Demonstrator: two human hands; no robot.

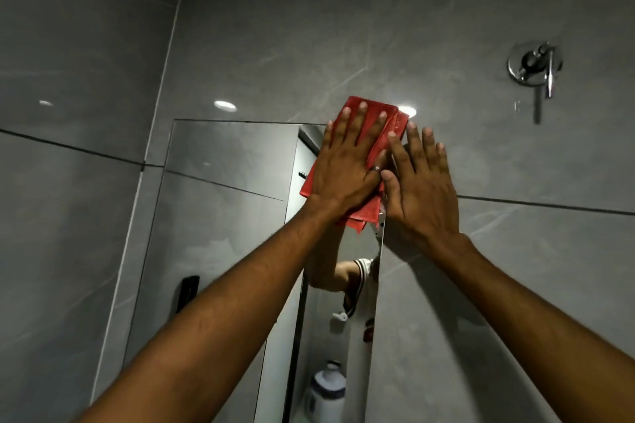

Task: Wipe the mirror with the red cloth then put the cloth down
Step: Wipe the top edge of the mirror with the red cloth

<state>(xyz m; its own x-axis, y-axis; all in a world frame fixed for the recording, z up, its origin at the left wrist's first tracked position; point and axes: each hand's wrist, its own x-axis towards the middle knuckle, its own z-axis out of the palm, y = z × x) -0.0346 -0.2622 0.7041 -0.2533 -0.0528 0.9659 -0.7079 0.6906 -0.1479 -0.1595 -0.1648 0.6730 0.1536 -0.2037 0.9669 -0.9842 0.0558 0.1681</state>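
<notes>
Grey tiled wall [378, 27], filling the field behind and above all the fingertips, crossed by a dark grout line that passes level with the knuckles. Mirror [220, 216], a tall frameless panel fixed to the wall; its top edge runs just below the fingertips of the left hand, and its right edge descends beneath the gap between the two hands. Both forearms rise from the lower corners toward the mirror's upper right corner.

Red cloth [367, 120], folded into a long rectangle and pressed flat over that upper right corner. Its long axis runs from lower left to upper right, roughly parallel to the left fingers; the upper end points up and slightly right, projecting beyond the fingertips onto the wall above the mirror, while the lower, ragged end hangs out below the heel of the palm.

Left hand [347, 168], palm down on the cloth, fingers extended and spread, pressing rather than gripping; a ring [376, 169] sits on one finger. Right hand [422, 189], immediately beside it, likewise flat and spread; its index finger and thumb overlap the cloth's right edge, the remaining fingers lie on bare wall. Neither hand is clenched.

Chrome wall valve [535, 66], well to the right of and above the right fingertips. Reflected in the mirror below the wrists: an arm and pale sleeve, and lower still a white bottle [328, 388]. The two hands hide most of the cloth's middle and the mirror corner.
</notes>
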